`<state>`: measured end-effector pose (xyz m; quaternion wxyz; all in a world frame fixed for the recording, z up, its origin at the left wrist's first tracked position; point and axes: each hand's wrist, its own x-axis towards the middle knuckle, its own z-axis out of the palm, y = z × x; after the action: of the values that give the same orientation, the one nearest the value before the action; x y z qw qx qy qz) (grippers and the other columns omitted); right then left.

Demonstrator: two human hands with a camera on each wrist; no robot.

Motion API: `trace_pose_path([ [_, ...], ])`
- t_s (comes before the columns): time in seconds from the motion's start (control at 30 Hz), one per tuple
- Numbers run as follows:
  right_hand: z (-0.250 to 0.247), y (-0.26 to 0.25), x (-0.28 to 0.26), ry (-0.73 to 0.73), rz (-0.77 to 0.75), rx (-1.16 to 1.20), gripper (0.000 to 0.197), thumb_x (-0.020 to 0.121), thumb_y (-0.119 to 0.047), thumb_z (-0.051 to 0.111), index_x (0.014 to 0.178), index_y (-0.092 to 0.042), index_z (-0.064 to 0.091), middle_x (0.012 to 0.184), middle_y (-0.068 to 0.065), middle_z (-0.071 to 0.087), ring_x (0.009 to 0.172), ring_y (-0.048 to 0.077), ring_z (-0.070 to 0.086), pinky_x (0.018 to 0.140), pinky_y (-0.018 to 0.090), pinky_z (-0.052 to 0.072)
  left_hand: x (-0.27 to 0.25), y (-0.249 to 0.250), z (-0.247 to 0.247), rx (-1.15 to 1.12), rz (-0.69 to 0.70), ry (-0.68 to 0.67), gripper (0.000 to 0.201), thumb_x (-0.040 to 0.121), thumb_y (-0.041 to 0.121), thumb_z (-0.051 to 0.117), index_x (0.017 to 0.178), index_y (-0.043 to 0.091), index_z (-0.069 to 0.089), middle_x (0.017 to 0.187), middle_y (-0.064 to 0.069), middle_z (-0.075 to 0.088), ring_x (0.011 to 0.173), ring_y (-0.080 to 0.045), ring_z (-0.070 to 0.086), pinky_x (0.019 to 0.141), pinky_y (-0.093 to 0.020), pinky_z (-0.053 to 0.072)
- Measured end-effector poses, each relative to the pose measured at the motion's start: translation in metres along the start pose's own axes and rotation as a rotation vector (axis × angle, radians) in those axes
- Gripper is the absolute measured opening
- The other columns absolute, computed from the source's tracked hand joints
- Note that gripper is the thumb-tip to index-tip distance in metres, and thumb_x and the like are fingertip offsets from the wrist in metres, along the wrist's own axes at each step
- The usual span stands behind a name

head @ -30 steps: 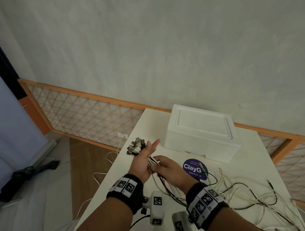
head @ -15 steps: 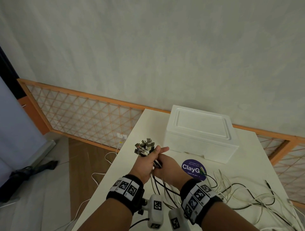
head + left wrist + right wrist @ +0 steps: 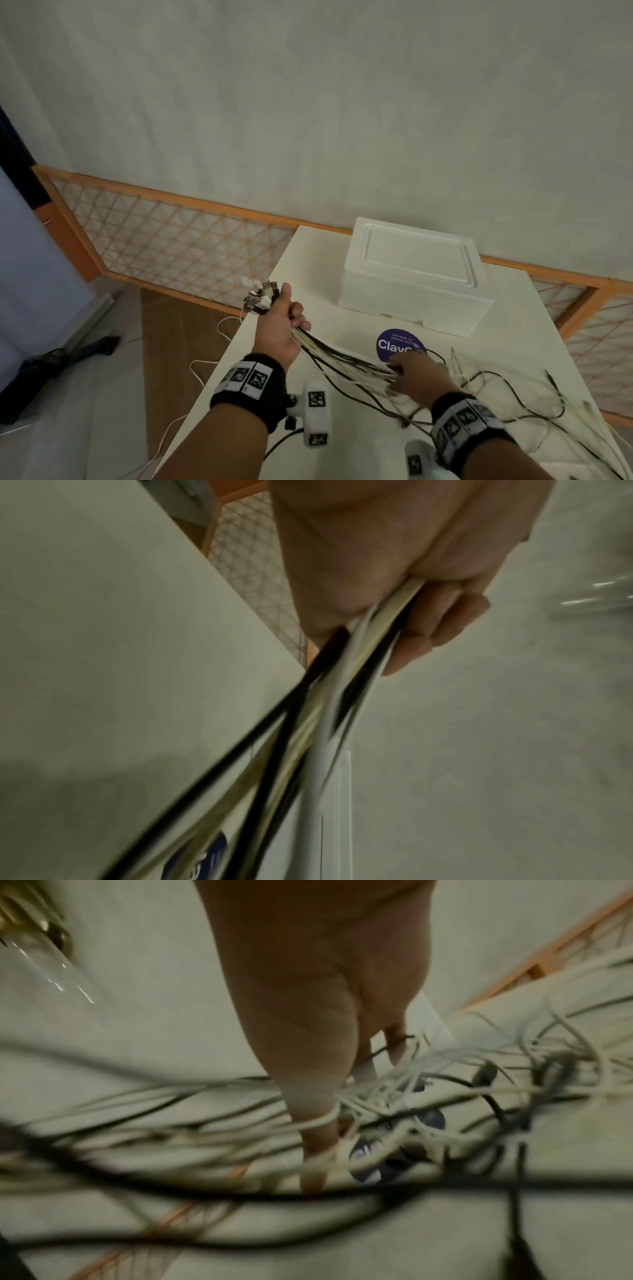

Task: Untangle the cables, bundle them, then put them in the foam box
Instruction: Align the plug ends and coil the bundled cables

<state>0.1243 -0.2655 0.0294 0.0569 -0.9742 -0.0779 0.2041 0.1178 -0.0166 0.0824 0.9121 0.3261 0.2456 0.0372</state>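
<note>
Left hand [image 3: 279,325] fist grips the cables [image 3: 346,358] below their plugs; right hand [image 3: 416,375] fingers comb the strands, grip unclear. Advice: comb outward slowly, keeping tension. Foam box [image 3: 411,270] sits closed behind.

The left hand [image 3: 279,323] grips a bunch of cables [image 3: 342,356] just below their plugs [image 3: 261,296], held up over the bench's [image 3: 308,260] left edge. The strands run taut down to the right hand [image 3: 416,375], whose fingers [image 3: 397,368] close around them. A closed foam box [image 3: 411,274] sits farther back, a purple sticker [image 3: 394,344] before it.
</note>
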Motion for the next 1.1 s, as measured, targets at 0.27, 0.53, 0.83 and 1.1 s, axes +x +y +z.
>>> trace_pose_path([
  [0.27, -0.059, -0.108, -0.016, -0.017, -0.415, 0.701, 0.059, 0.079, -0.024, 0.057, 0.135, -0.026, 0.041, 0.118, -0.012, 0.052, 0.112, 0.008, 0.049, 0.098, 0.027, 0.040, -0.012, -0.026, 0.019, 0.268, 0.047, -0.050, 0.046, 0.093, 0.042, 0.053, 0.063, 0.007, 0.056, 0.046, -0.002, 0.045, 0.047, -0.016, 0.044, 0.051, -0.026, 0.041],
  [0.53, -0.024, -0.135, -0.013, 0.195, -0.454, 0.345, 0.025, 0.099, -0.026, 0.035, 0.115, -0.010, 0.048, 0.098, 0.013, 0.065, 0.080, 0.025, 0.060, 0.071, 0.036, 0.047, -0.011, -0.019, 0.002, 0.347, -0.010, -0.088, 0.043, 0.092, 0.042, 0.055, 0.107, 0.004, 0.069, 0.099, -0.001, 0.075, 0.096, -0.015, 0.063, 0.099, -0.037, 0.045],
  [0.83, -0.015, -0.107, -0.013, 0.053, -0.390, 0.459, 0.018, 0.086, -0.016, 0.051, 0.104, -0.019, 0.053, 0.087, 0.000, 0.063, 0.071, 0.015, 0.061, 0.071, 0.033, 0.056, -0.011, -0.020, 0.010, 0.176, 0.010, 0.059, 0.037, 0.091, 0.037, 0.059, 0.072, 0.004, 0.061, 0.055, -0.005, 0.063, 0.051, -0.017, 0.058, 0.062, -0.032, 0.049],
  [1.1, 0.014, -0.062, -0.020, 0.149, -0.254, 0.260, 0.019, 0.093, -0.045, 0.048, 0.086, -0.028, 0.044, 0.077, -0.006, 0.057, 0.076, 0.016, 0.056, 0.064, 0.029, 0.041, 0.002, -0.011, 0.007, -0.094, -0.078, 0.065, 0.040, 0.092, 0.037, 0.059, 0.062, 0.020, 0.039, 0.045, 0.007, 0.026, 0.035, -0.008, 0.021, 0.036, -0.019, 0.024],
])
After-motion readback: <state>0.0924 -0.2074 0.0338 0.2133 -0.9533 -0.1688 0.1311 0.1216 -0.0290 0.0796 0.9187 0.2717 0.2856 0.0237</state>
